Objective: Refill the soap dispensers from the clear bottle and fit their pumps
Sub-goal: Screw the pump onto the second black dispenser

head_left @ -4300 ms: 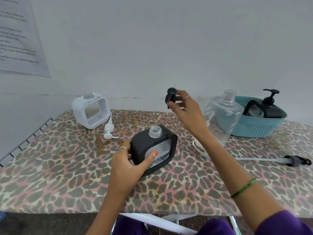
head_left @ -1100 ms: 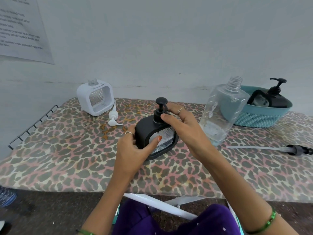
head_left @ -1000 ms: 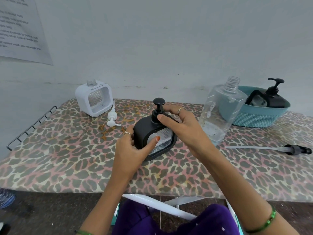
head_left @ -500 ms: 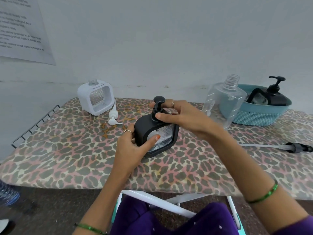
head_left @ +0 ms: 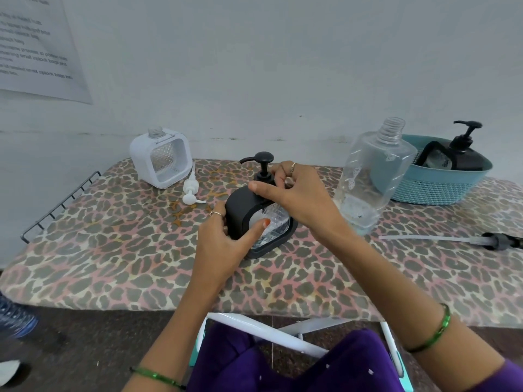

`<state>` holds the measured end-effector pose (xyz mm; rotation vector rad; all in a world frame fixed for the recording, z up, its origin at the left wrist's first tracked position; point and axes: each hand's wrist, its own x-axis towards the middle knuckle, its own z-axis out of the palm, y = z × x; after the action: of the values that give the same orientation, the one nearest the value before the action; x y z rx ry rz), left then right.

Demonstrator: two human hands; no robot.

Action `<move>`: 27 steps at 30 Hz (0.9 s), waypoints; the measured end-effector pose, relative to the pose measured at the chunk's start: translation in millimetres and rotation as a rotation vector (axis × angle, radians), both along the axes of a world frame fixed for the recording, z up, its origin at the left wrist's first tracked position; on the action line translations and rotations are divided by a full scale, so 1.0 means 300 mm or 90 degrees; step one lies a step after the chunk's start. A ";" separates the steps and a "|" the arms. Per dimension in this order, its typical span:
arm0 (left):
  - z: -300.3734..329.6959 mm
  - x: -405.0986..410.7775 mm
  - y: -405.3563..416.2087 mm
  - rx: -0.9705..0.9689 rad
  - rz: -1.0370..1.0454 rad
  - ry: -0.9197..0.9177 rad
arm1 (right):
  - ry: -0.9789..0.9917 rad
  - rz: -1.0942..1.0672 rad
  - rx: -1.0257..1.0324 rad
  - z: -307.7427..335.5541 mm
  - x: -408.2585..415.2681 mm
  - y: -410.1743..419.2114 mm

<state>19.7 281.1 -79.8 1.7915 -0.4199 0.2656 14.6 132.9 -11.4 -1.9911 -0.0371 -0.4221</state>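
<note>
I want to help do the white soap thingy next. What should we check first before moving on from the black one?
1. Black dispenser held steady: ok, left hand grips its side.
2. Black pump standing in the neck: ok, right hand pinches its collar.
3. Pump screwed tight: cannot tell.
4. White dispenser neck open: ok, no pump on it.
5. White pump at hand: ok, lying beside it.
6. Clear bottle has enough soap: not ok, only a little at the bottom.
</note>
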 end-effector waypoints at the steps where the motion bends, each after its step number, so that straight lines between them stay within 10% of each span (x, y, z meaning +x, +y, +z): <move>1: -0.002 -0.001 0.000 0.003 -0.004 -0.002 | 0.009 0.016 0.001 0.005 0.003 -0.015; 11: 0.008 -0.002 -0.005 -0.012 -0.023 0.024 | 0.120 0.315 -0.050 0.089 0.035 -0.099; 27: -0.018 0.015 -0.007 0.078 0.029 -0.064 | 0.010 0.061 0.063 0.002 -0.016 -0.003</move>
<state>24.2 279.1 -85.3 1.9141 -0.4758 0.3695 9.7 131.9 -10.7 -1.8865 -0.0998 -0.3396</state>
